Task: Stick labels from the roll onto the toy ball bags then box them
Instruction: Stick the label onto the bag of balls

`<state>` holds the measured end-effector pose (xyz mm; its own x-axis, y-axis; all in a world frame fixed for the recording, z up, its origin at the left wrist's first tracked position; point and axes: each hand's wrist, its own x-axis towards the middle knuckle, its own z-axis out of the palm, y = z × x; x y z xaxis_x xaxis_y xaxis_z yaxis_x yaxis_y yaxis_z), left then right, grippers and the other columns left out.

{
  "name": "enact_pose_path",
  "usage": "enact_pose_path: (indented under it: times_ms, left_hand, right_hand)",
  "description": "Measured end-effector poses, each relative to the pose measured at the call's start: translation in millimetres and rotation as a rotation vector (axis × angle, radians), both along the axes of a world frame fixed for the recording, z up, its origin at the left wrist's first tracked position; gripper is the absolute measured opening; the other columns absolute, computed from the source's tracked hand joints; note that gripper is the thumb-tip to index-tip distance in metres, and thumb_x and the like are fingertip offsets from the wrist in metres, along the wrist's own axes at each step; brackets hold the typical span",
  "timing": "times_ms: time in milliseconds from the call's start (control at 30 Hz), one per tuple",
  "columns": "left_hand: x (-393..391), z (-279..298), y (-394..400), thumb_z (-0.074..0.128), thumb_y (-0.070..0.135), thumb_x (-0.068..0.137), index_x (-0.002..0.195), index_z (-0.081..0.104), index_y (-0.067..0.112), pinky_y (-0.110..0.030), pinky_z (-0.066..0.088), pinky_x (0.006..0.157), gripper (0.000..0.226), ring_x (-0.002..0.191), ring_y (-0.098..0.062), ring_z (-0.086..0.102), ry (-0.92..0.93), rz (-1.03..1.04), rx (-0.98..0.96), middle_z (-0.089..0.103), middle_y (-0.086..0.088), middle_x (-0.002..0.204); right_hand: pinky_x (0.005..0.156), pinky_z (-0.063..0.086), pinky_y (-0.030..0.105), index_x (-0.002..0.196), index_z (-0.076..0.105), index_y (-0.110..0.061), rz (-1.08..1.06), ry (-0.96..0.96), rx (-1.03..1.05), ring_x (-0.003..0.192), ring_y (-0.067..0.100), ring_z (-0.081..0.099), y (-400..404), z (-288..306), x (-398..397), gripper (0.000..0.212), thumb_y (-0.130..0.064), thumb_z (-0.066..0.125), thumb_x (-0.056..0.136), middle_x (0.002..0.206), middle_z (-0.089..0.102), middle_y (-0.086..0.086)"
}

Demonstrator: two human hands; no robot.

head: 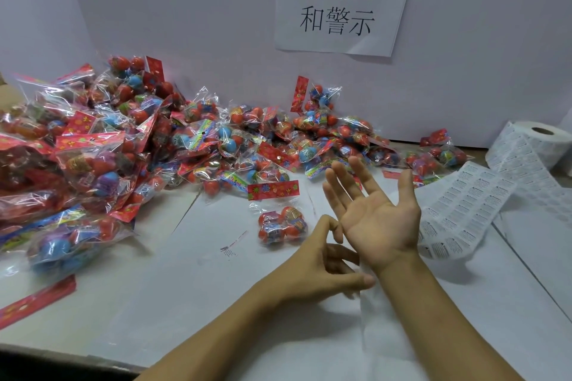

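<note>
Bags point(102, 145) lie heaped along the bench's point(192, 294) left and back edges; one bag point(280, 219) sits apart, mid-bench. Left hand point(322, 260), fingers curled and holding nothing, touches the little finger of the right hand point(376, 213), palm up, fingers spread. The roll point(532, 145) stands at the right back corner, its strip point(464, 207) trailing forward.

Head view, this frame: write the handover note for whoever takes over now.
Right hand: open, palm up, holding nothing.
Left hand: fingers curled, fingertips at the right hand's edge; whether it pinches a label cannot be told.
Label roll at far right, its label strip unrolled toward the hands.
One toy ball bag lies alone ahead of the hands; bag pile at left and along the wall.
No box in view; boxing not started.
</note>
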<state>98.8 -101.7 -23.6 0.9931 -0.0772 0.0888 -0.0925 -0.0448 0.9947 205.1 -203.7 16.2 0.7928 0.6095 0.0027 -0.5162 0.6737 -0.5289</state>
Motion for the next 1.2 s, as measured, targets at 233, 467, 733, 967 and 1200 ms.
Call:
enact_pose_path:
  times_ms: [233,467,733,967,1200]
  left_hand:
    - [0,-1,-13,0.078,-0.001,0.086,0.101,0.036,0.02,-0.043,0.057,0.073,0.049,0.077,-0.02,0.062,-0.074,0.137,0.121,0.056,-0.011,0.089]
    - [1,-3,0,0.068,-0.007,0.087,0.098,0.028,0.022,-0.034,0.06,0.061,0.051,0.072,-0.024,0.065,0.015,0.117,-0.074,0.055,-0.006,0.099]
    - [2,0,25,0.063,-0.004,0.07,0.099,0.042,0.012,-0.03,0.046,0.056,0.04,0.064,-0.021,0.058,0.043,0.347,-0.371,0.066,-0.008,0.082]
    - [1,3,23,0.076,-0.003,0.073,0.096,0.051,0.009,-0.027,0.044,0.053,0.037,0.063,-0.022,0.055,0.074,0.294,-0.46,0.066,-0.011,0.084]
    - [-3,4,26,0.063,-0.005,0.067,0.084,0.071,0.02,-0.03,0.051,0.062,0.032,0.069,-0.018,0.062,0.063,0.259,-0.359,0.067,-0.008,0.085]
  right_hand:
    - [0.098,0.054,0.051,0.119,0.073,-0.003,0.001,0.01,0.004,0.122,0.039,0.062,5,1,-5,0.076,-0.07,0.049,0.091,0.13,0.064,0.022]
    - [0.093,0.056,0.05,0.113,0.074,-0.008,-0.086,-0.142,-0.17,0.116,0.034,0.067,-12,11,5,0.071,-0.069,0.047,0.09,0.12,0.07,0.016]
    - [0.103,0.05,0.041,0.091,0.071,-0.015,-0.645,-0.574,-0.603,0.103,0.02,0.07,-34,6,24,0.034,-0.042,0.051,0.099,0.094,0.076,0.002]
    - [0.064,0.044,0.026,0.063,0.067,-0.015,-0.194,-1.129,-0.805,0.063,0.01,0.057,-29,7,-2,0.028,-0.032,0.069,0.086,0.064,0.066,-0.002]
    - [0.062,0.045,0.018,0.073,0.071,-0.021,-0.023,-1.192,-0.991,0.064,-0.001,0.058,-32,8,-1,0.019,-0.01,0.078,0.085,0.073,0.07,-0.009]
